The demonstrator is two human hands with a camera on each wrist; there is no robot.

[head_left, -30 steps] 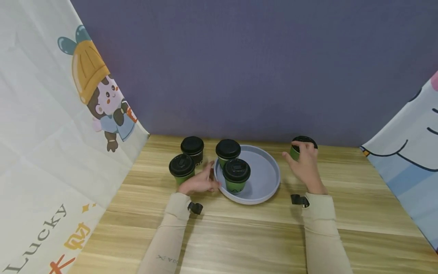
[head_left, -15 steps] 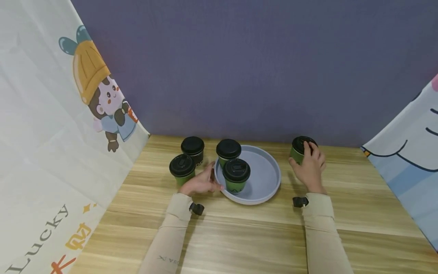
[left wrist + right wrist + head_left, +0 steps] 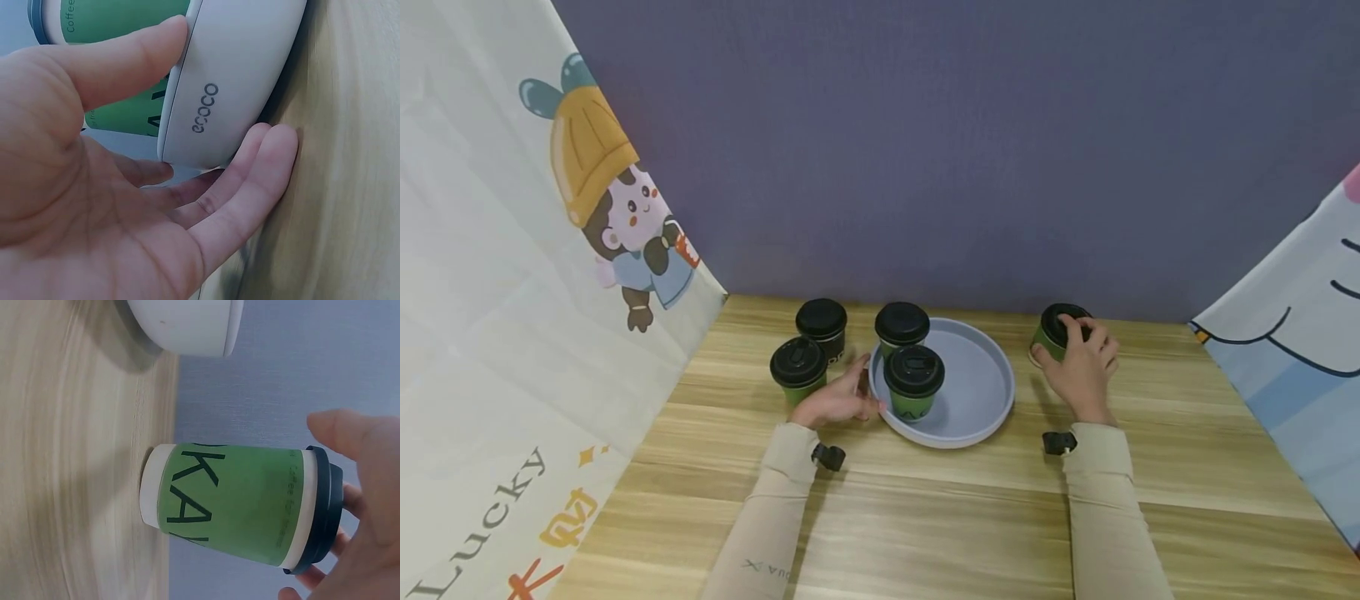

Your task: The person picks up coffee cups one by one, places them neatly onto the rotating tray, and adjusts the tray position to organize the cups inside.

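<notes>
My left hand (image 3: 838,398) holds the left rim of a round grey tray (image 3: 981,392). In the left wrist view its thumb (image 3: 140,59) lies at the rim and its fingertips (image 3: 278,147) at the tray's lower edge. Two green coffee cups with black lids, one behind (image 3: 901,325) and one in front (image 3: 914,383), stand on the tray's left half. Right of the tray, my right hand (image 3: 1078,367) grips another green coffee cup (image 3: 234,503) by its black lid, with fingers behind the lid. This cup leans a little, its white base close to the table.
Left of the tray stand a black-lidded dark cup (image 3: 822,329) and a green one (image 3: 799,371), the latter right beside my left wrist. A blue-grey wall (image 3: 955,167) closes off the back of the wooden table (image 3: 940,525). Printed white cloths (image 3: 475,250) hang on both sides.
My right hand has come round the right-hand cup's lid, and the cup has tilted and shifted slightly toward me. The front cup on the tray has shifted a little left. My left hand stays put.
</notes>
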